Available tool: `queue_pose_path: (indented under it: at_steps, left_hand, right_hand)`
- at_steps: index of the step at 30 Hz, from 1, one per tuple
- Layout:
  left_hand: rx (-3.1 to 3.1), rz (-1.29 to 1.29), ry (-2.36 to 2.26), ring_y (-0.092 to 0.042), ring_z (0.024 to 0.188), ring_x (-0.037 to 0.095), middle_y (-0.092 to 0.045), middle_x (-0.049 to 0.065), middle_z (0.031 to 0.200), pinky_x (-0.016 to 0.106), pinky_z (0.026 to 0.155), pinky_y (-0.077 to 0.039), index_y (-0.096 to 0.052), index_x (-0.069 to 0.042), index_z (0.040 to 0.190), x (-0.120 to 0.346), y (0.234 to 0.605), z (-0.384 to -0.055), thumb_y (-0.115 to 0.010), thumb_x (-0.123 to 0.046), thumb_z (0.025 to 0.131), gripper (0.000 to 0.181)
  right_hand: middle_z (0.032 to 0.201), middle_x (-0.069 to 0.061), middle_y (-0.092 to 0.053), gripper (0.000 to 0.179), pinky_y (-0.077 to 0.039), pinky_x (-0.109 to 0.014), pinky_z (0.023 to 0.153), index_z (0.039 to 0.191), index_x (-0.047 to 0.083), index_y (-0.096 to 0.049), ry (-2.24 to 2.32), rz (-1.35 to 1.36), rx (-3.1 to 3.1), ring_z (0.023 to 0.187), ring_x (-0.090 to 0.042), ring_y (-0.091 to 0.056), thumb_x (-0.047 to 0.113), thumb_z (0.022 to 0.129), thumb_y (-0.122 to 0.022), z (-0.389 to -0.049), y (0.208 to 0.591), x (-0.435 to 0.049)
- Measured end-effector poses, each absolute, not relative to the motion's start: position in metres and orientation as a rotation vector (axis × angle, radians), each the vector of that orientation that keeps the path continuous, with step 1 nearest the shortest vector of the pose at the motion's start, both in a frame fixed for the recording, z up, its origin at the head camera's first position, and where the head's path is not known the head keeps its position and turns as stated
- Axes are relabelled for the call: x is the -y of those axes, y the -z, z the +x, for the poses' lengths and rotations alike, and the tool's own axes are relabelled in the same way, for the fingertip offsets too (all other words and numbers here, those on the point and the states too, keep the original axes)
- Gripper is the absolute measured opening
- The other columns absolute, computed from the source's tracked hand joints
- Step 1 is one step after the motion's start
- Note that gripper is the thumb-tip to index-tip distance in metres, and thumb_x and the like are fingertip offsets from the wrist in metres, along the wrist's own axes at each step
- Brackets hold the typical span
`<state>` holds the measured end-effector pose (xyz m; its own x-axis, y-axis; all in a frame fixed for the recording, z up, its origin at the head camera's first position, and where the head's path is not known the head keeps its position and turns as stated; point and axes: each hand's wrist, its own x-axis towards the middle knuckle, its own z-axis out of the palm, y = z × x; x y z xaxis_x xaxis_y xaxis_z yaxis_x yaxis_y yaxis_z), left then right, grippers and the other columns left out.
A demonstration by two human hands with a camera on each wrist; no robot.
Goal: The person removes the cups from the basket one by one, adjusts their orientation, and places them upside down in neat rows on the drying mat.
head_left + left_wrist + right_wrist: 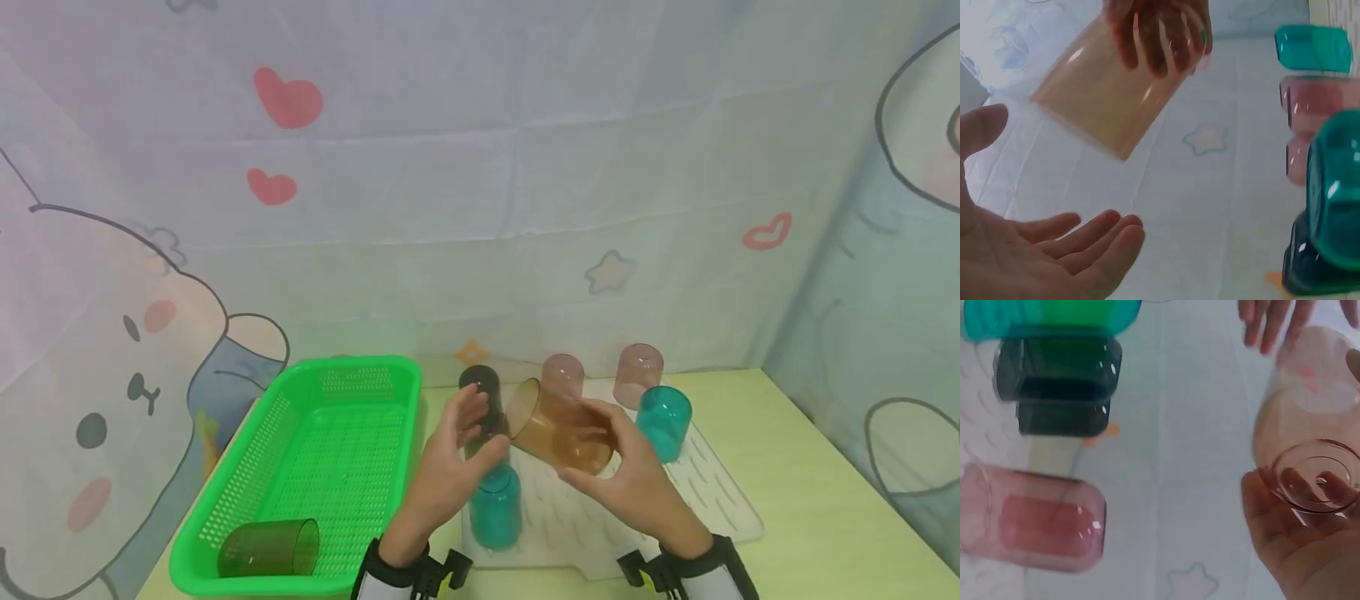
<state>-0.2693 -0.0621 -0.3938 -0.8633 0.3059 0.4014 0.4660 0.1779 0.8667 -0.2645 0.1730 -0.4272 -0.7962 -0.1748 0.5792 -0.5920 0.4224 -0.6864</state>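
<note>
My right hand (637,479) grips an amber see-through cup (557,429) near its base, thumb and fingers around it. The cup is tilted on its side in the air, its open rim toward the left. Close to that rim is my left hand (442,475), its fingers spread and holding nothing. In the left wrist view a gap shows between the left fingers (1100,250) and the cup (1104,100). The right wrist view shows the cup's round base (1319,475) against the right fingers.
A white ridged drainer tray (592,533) holds upside-down cups: teal ones (495,512) (664,423), pink ones (562,373) (638,375) and dark grey ones (482,387), partly hidden by my left hand. To the left stands a green basket (411,417) with a brown cup (262,550) lying inside.
</note>
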Motion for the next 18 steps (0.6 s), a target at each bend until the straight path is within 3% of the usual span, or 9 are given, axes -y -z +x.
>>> queue_pose_path:
  at_steps: [8,18]
  left_hand:
    - [2.614,-0.671,0.864,-0.047,0.121,0.032,-0.047,0.016,0.134,0.048,0.094,-0.043,-0.051,-0.004,0.132,0.082,0.394,-0.264,-0.062,-0.035,0.091,0.052]
    - [2.792,-0.727,0.751,-0.045,0.123,0.034,-0.048,0.015,0.133,0.049,0.096,-0.041,-0.055,-0.006,0.129,0.084,0.388,-0.263,-0.058,-0.036,0.094,0.047]
  right_hand:
    - [0.117,-0.006,-0.053,0.07,-0.052,-0.032,0.081,0.127,0.006,-0.041,-1.241,0.6,2.415,0.104,-0.021,-0.053,0.027,0.074,-0.083,-0.263,0.424,-0.2]
    - [0.106,0.003,-0.05,0.063,-0.048,-0.026,0.068,0.121,0.01,-0.051,-0.899,0.793,2.625,0.087,-0.012,-0.05,0.028,0.07,-0.084,-0.266,0.417,-0.226]
